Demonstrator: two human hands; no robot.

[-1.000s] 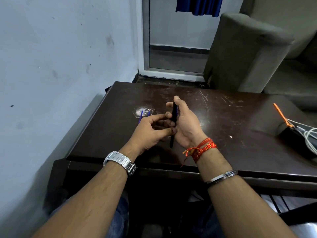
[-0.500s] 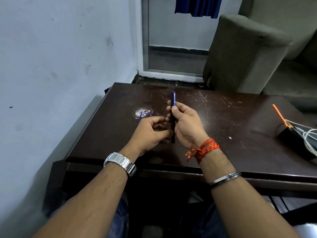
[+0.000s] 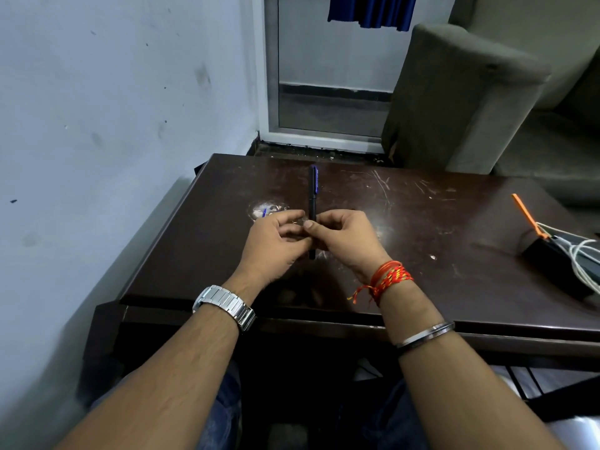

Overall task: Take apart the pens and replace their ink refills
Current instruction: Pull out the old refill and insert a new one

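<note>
"As you have the table in front of you, is there any box or tray on it?"

"Only one thing of that kind: a black box (image 3: 552,264) at the right edge of the table (image 3: 422,287), well apart from my hands. White cables (image 3: 576,254) lie across its top, and an orange strip (image 3: 527,217) slants up from its far corner. Whether the cables go inside it or only rest on it, I cannot tell."

"And the pen?"

"The pen (image 3: 312,196) stands nearly upright between my two hands, over the middle of the table. It is slim and black, with a blue clip end at the top, pointing away from me. Its lower end pokes out just below my fingers."

"How do your hands sit on it?"

"My left hand (image 3: 276,245) has its fingers curled and closes on the barrel from the left. My right hand (image 3: 347,238) pinches the barrel from the right, thumb uppermost. The fingertips of both meet at the barrel."

"Anything lying close by?"

"A small blue piece (image 3: 264,212) lies on a pale worn patch of the wood, just beyond my left hand. It is too small for me to say what it is."
</note>
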